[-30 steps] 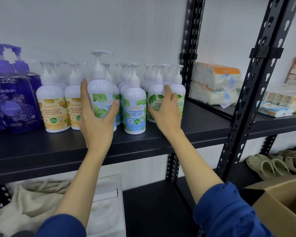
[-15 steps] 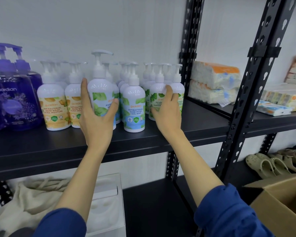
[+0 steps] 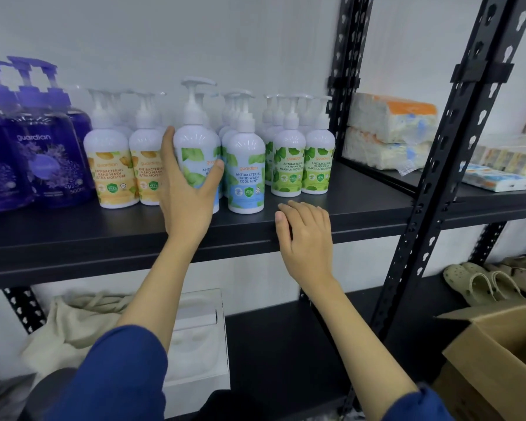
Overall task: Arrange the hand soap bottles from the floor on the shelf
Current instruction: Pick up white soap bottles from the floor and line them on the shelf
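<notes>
On shelf (image 3: pixel 331 214), left hand (image 3: pixel 189 192) grips upright cool mint bottle (image 3: pixel 199 147) among the white soap rows, thumb and fingers wrapped round it. Right hand (image 3: pixel 308 238) rests at shelf front edge, fingers loosely curled, holding nothing.

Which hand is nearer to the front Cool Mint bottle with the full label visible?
Left. The left hand holds the neighbouring bottle, its thumb almost at the Cool Mint bottle. The right hand is lower, at the shelf edge, holding nothing.
</notes>
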